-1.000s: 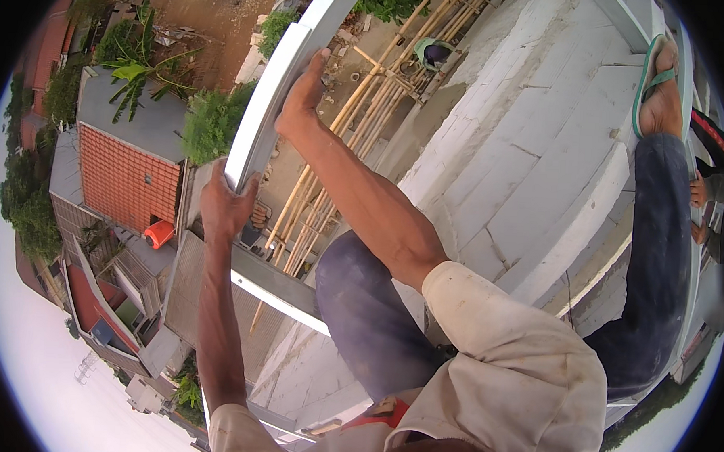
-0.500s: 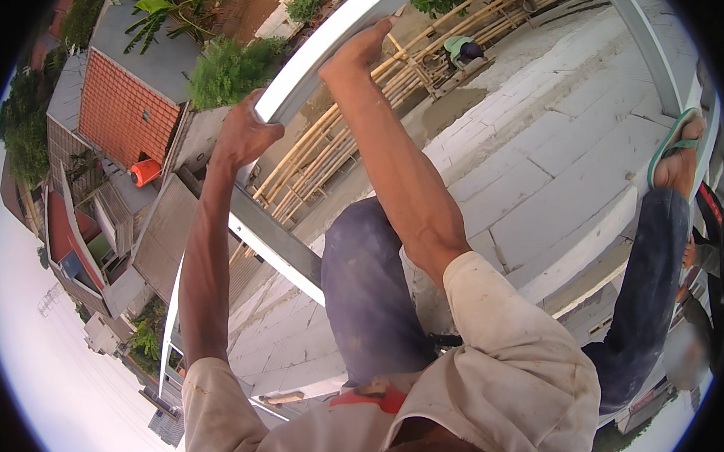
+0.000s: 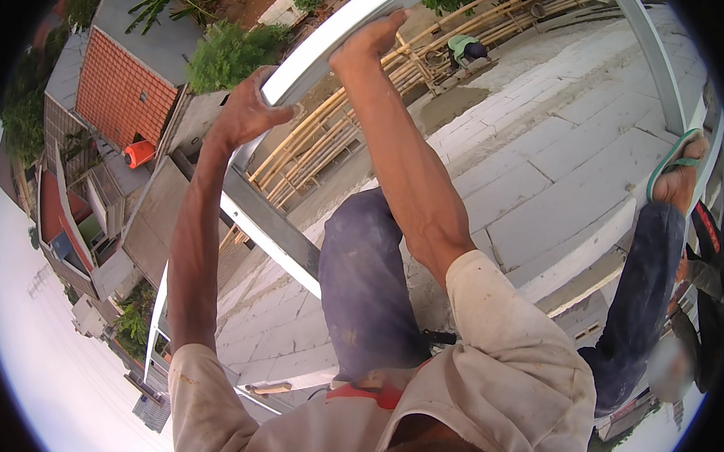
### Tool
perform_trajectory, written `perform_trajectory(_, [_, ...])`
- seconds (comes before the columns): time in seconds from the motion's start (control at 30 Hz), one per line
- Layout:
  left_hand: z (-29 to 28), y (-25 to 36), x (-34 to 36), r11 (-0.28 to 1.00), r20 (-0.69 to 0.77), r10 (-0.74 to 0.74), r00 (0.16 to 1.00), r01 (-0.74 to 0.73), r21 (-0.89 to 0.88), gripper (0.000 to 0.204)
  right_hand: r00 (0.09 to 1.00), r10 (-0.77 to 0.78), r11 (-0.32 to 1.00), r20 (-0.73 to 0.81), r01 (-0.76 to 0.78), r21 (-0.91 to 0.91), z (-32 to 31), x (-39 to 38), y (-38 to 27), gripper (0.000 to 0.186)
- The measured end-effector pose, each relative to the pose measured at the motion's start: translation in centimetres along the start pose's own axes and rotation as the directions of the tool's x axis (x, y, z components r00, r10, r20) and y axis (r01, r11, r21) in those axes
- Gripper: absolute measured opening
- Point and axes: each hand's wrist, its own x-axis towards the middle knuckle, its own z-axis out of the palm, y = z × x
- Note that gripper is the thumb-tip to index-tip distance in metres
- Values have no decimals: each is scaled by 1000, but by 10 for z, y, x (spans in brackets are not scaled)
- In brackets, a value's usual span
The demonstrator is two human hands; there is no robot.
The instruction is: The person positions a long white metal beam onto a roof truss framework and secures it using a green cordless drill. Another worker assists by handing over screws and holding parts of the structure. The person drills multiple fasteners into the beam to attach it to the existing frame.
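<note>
A silvery metal beam [image 3: 325, 43] slants across the upper middle. Around its lower end my left hand [image 3: 250, 114] sits with the fingers along the outer edge and the thumb stretched beneath. Farther up, my right hand [image 3: 372, 42] grips the beam's underside, its fingers partly hidden. Another metal bar [image 3: 269, 234] runs below, toward my bent left knee [image 3: 362, 222] in dark trousers. My right foot, in a green flip-flop [image 3: 665, 162], rests by the metal framing at the right.
Far below, a person in green [image 3: 467, 50] crouches beside bundled bamboo poles [image 3: 325, 156]. A wall of pale blocks [image 3: 542, 181] drops away beneath me. Another person [image 3: 687, 276] is partly seen at the right edge. Houses with a tiled roof [image 3: 125, 90] lie to the left.
My left thumb has straightened away from the curled fingers, and that hand has shifted slightly up the beam's end. The right hand keeps its hold. The whole view has turned a little.
</note>
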Motion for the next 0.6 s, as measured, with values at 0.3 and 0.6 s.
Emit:
perform_trajectory(0.3, [-14, 26, 5, 983, 171, -182, 968, 179, 32, 86, 995, 17, 1000, -98, -18, -17, 10, -6, -6, 98])
perform_trajectory(0.6, [-12, 23, 9, 978, 117, -208, 971, 205, 40, 74, 997, 9, 993, -74, -17, -120, 2, -17, -1, 97])
